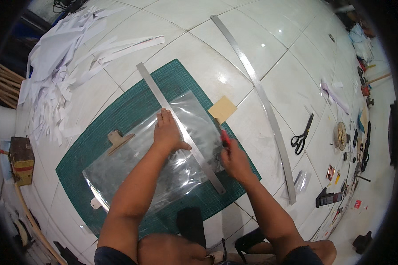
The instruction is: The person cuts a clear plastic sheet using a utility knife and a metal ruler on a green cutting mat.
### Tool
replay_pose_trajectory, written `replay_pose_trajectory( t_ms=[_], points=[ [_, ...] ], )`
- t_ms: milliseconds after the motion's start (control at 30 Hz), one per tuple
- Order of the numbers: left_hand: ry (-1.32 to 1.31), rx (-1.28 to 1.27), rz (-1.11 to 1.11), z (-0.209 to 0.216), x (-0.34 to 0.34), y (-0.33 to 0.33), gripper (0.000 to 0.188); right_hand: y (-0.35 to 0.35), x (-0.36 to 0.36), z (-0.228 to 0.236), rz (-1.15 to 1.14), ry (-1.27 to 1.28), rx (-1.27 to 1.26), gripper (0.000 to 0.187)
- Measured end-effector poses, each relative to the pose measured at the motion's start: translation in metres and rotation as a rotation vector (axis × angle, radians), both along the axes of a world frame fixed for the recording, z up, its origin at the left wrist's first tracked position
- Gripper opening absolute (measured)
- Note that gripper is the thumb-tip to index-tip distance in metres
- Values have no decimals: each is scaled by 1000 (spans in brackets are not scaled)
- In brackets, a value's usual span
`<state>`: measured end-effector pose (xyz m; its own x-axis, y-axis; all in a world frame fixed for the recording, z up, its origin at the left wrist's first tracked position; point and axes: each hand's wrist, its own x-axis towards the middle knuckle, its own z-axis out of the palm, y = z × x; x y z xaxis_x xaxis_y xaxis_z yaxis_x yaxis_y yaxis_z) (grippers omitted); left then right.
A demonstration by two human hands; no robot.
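Observation:
My left hand [167,134] lies on a steel ruler [200,157], fingers flat and thumb stretched across it. The ruler lies slantwise over a clear plastic sheet [194,110], which rests on a green cutting mat [88,152]. In my right hand [236,163], closed just right of the ruler, is a red-handled cutter knife [225,138]; its blade tip is hard to make out. A bulldog clip [118,140] grips the sheet's upper left edge, and a second clip [96,202] sits at its lower left. A tan square card [223,109] lies beside the sheet's right edge.
A longer metal ruler [263,97] lies on the tiled floor [296,75] to the right, with black scissors [303,136] beyond it. White strips [59,75] are heaped at the upper left. Small tools and a round bowl [340,135] line the far right.

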<state>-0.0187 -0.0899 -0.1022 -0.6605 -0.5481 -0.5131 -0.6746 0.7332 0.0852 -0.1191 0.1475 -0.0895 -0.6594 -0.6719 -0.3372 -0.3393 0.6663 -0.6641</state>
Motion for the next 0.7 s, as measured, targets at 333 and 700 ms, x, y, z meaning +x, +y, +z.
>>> replay_pose_trajectory(
  t_ms=[333, 700],
  points=[
    [195, -106, -5, -22, 15, -3, 128, -145, 18, -12, 338, 172, 83, 25],
    [248, -179, -58, -37, 21, -4, 130, -159, 19, -14, 316, 134, 17, 26]
  ],
)
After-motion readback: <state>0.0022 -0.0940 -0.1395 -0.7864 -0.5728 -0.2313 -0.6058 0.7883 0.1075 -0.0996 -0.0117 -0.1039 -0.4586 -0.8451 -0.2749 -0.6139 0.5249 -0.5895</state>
